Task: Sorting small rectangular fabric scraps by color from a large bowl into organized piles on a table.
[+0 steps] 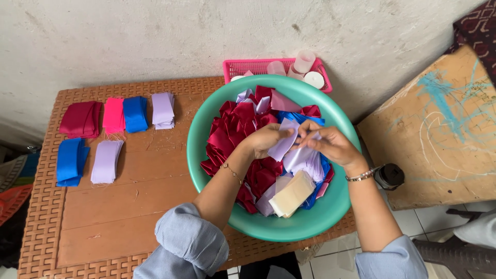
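A big green plastic basin (310, 222) sits on the brown table, filled with cut ribbon pieces in dark red, lilac, blue and pink. Over its middle, my left hand (266, 139) and my right hand (330, 144) both pinch the same lilac ribbon piece (285, 143). A lilac stack (306, 161) lies just below my right hand. A beige pack of pieces (293, 194) rests at the basin's near side.
Sorted ribbon stacks lie on the table's left: dark red (80, 119), pink (113, 114), blue (135, 113), lilac (163, 109), blue (70, 160), lilac (106, 161). A pink basket (243, 66) with small cups stands behind the basin. A wooden board (439, 129) and a dark bottle (388, 176) are right.
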